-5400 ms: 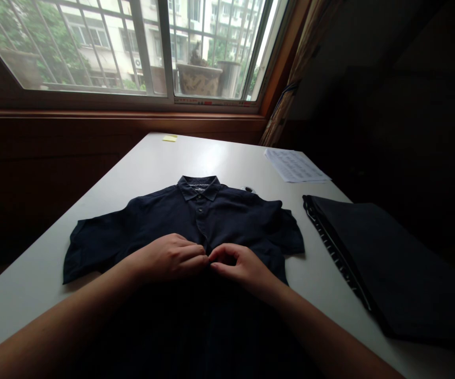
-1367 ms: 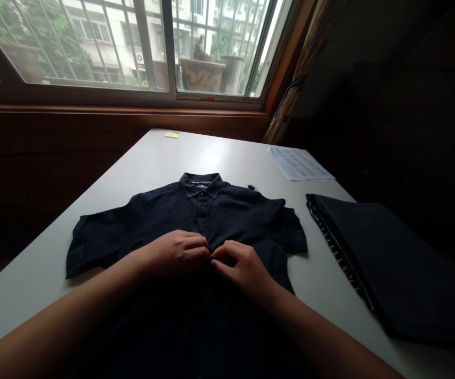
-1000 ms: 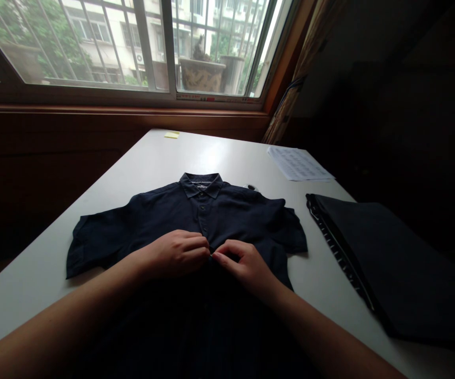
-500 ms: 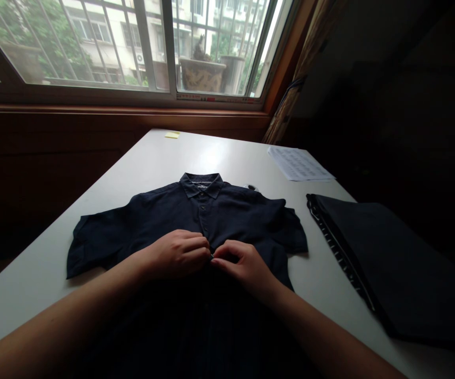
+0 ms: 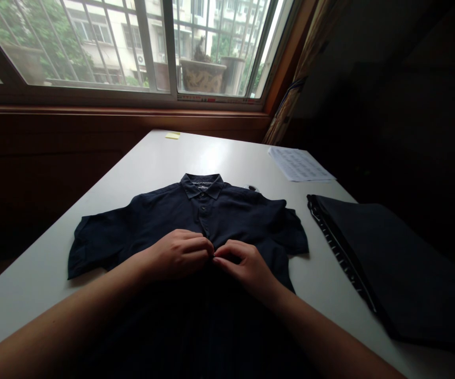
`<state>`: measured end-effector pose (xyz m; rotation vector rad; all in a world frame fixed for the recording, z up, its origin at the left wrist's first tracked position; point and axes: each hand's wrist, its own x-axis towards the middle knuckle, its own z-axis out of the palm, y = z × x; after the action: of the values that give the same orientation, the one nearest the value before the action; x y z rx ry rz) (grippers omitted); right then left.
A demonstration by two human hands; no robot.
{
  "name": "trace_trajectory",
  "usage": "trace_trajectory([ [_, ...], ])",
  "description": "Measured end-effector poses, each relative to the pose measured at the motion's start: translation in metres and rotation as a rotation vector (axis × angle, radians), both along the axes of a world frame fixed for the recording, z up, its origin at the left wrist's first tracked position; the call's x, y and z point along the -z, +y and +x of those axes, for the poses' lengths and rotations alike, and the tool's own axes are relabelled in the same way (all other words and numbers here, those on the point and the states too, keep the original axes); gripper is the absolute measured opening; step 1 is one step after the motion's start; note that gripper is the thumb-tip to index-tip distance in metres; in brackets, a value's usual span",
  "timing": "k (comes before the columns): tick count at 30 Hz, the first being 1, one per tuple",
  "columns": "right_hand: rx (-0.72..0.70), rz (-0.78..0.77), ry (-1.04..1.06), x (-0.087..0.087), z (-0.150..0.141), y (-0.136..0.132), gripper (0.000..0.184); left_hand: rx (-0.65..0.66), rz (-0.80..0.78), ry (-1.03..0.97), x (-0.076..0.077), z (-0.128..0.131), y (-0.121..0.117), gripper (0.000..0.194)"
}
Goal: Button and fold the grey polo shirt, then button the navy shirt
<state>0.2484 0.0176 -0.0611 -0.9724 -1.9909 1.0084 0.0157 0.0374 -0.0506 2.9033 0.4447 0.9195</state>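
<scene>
A dark navy short-sleeved shirt (image 5: pixel 235 210) lies face up on the white table (image 5: pixel 132 163), its collar toward the window. Two buttons show fastened or lying in line below the collar. At the middle of the front placket, my left hand (image 5: pixel 182 252) is closed on the shirt's edge, with its fingertips pinched together. Just to the right, my right hand (image 5: pixel 241 260) pinches the placket between thumb and forefinger, almost touching the left fingertips. Whatever button or buttonhole lies between them is hidden. The lower part of the shirt sinks into shadow.
A folded dark cloth item (image 5: pixel 393 263) with a white-striped edge lies at the right. Printed papers (image 5: pixel 300 164) rest at the far right corner, and a yellow sticky note (image 5: pixel 172 135) at the far edge. A small round-centred object (image 5: pixel 253 188) peeks out behind the shirt's shoulder.
My left fingertips have shifted slightly right, closing in on the right fingertips. Both hands otherwise keep their pinch on the placket, and the shirt lies as before.
</scene>
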Motion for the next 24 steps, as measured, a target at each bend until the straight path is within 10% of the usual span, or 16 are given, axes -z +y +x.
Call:
trace_trajectory([
  [24,-0.011,0.001,-0.012,-0.0039,0.0019,-0.0011,0.013,-0.03,0.025,0.006,-0.0012,-0.0028,0.0012,0.011],
])
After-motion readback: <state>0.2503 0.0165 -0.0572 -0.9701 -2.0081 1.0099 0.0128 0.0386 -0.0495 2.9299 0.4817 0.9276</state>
